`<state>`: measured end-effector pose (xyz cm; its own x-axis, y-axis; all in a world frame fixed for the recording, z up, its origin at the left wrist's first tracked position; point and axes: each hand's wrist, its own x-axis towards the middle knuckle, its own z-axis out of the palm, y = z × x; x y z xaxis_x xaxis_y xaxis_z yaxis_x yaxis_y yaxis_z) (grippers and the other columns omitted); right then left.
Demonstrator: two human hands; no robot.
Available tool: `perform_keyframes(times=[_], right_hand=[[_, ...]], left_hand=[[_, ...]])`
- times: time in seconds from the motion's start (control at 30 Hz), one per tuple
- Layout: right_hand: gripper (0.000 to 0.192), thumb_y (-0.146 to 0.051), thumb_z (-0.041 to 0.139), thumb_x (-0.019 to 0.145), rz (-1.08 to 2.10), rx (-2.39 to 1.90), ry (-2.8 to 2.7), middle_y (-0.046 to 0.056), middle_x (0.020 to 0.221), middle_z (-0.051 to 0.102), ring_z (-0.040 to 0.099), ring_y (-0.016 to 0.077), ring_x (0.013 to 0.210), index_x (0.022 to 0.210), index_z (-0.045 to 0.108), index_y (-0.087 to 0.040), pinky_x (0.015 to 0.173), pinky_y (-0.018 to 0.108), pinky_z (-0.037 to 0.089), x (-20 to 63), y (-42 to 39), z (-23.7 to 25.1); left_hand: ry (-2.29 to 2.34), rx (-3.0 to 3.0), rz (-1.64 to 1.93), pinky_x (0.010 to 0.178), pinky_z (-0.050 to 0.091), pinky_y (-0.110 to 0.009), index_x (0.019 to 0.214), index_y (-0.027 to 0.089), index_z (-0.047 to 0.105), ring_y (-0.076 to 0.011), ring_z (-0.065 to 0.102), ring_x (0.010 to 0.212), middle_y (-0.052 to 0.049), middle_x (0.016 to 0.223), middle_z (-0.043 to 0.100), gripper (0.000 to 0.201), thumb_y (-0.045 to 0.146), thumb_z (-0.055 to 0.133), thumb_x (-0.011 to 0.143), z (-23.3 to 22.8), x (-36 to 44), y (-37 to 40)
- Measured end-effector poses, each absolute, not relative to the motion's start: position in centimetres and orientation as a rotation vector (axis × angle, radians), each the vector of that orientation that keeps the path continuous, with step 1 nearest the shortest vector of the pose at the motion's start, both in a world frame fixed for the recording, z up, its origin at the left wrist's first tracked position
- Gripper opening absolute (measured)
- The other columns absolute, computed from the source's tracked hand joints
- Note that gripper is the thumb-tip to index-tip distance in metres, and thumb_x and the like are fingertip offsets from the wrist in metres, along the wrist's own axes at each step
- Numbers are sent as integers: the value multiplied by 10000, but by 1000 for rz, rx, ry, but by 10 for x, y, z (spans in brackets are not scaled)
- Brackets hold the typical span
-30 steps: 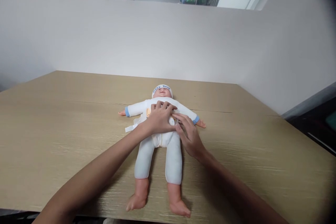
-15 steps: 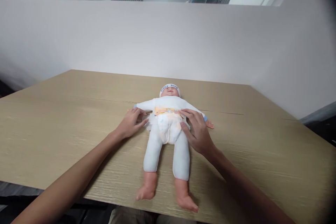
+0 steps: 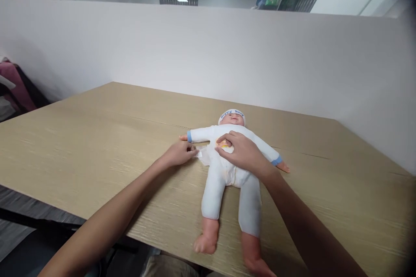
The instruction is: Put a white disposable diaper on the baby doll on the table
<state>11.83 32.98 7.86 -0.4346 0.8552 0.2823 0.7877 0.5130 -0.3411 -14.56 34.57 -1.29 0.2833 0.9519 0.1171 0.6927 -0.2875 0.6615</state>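
Observation:
A baby doll [image 3: 215, 194] in a white suit with blue cuffs lies on its back, its feet toward me. Around its hips is a white diaper [image 3: 231, 177] with an orange-printed front. My left hand [image 3: 180, 152] is closed in a pinch on the diaper's white side tab [image 3: 204, 156], which sticks out to the left of the doll. My right hand [image 3: 242, 151] lies over the diaper's front, thumb and forefinger curved onto its printed waist and holding it. That hand hides much of the diaper's front and its right side.
The doll rests on a wooden table [image 3: 146, 117] with a seam across it. Behind stands a white partition [image 3: 182, 47] with glass above. Pink and dark items [image 3: 19, 82] are at the far left, and a dark chair [image 3: 35, 246] is at the lower left.
My right hand has moved from the diaper's right side over to its front. My left hand now pinches the side tab. The view has turned left, so the doll appears farther right.

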Motion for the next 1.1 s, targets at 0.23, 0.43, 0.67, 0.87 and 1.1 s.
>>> perform_keyframes(times=[0.23,0.43,0.67,0.87,1.1], right_hand=[[387,-414,739,920,280,-1370,-2330,35,995,694,656,251,952,1262,712,-234,818,364,469,121,335,76],[642,-464,732,926,439,-1384,-2237,-3,920,677,656,225,862,1503,573,-235,765,335,463,127,338,73],[452,-358,538,1024,554,-1346,-2102,-1,930,697,629,193,778,1458,597,-248,764,327,470,133,342,68],[482,-261,518,971,512,-1410,-2083,-8,884,685,633,197,783,1445,604,-250,743,322,442,129,338,68],[496,-203,547,878,389,-1356,-2048,-9,837,614,600,205,790,1369,622,-206,737,319,460,128,346,61]], left_hand=[[1151,1767,940,652,368,-271,666,186,582,-129,460,654,12,679,547,571,682,580,950,23,-123,349],[996,1600,962,608,316,-280,659,179,598,-130,436,642,10,660,531,601,729,677,889,45,-72,353],[908,1480,1147,671,406,-295,972,191,645,-162,501,729,-11,828,566,549,732,553,997,12,-58,360],[964,1613,1290,830,479,-318,1144,191,635,-178,552,885,-56,1070,626,414,578,674,1003,-13,-59,363],[1136,1670,1272,806,473,-309,1042,191,598,-165,537,831,-28,964,618,224,408,647,1024,-9,-57,364]])
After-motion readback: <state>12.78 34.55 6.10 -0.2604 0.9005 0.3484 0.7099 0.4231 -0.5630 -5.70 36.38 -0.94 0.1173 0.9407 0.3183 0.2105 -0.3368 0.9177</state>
